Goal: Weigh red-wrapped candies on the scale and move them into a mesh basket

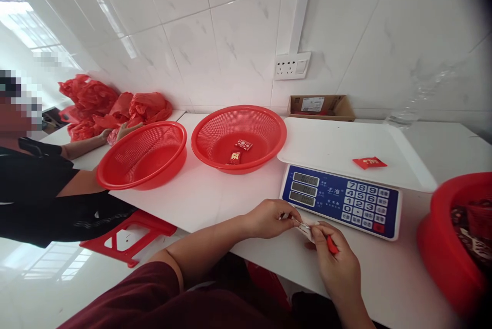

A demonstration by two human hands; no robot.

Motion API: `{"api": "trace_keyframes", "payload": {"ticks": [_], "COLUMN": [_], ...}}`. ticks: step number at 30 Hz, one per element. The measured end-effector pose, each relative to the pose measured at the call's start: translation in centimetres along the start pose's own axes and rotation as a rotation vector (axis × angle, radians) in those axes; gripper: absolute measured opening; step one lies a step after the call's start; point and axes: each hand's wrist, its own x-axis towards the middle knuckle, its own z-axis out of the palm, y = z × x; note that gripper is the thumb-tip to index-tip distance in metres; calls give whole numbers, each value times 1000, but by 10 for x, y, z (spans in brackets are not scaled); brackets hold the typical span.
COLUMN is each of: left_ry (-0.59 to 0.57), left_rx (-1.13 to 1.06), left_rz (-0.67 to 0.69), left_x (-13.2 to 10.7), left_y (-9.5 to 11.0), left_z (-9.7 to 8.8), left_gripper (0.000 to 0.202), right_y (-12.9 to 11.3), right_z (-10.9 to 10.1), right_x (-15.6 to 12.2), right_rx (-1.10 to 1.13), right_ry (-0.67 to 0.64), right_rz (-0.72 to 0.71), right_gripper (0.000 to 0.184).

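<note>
My left hand (pixel 271 218) and my right hand (pixel 336 262) meet in front of the scale (pixel 342 201). Both pinch a small whitish piece (pixel 305 227) between their fingertips. A bit of red (pixel 332 245) shows under my right fingers; I cannot tell what it is. A red packet (pixel 369 163) lies on the scale's white pan (pixel 326 144). Two small red packets (pixel 239 150) lie in the nearer red basket (pixel 238 137).
A second red basket (pixel 142 155) stands to the left. A red tub (pixel 453 242) with dark and red contents sits at the right edge. Another person in black reaches to red plastic bags (pixel 111 106) at far left. A cardboard box (pixel 321 107) stands against the wall.
</note>
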Motion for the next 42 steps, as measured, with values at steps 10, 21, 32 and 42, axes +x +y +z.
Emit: {"api": "trace_keyframes", "payload": {"ticks": [10,21,32,42], "left_ry": [-6,-79,-112,-58], "left_rx": [-393,-721,-796,-724], "left_rz": [-160,-174,-155,-219], "left_x": [3,8,4,5], "left_y": [-4,-15,-9,-6], "left_z": [11,16,10,5], "left_gripper": [12,42,48,37], "right_y": [6,17,21,19], "right_z": [-5,-5,-8,-6], "right_x": [4,12,11,10], "right_rx": [-17,334,264,495], "right_ry": [34,44,56,90], "right_rz": [98,150,134,232], "right_gripper": [42,42,40,37]}}
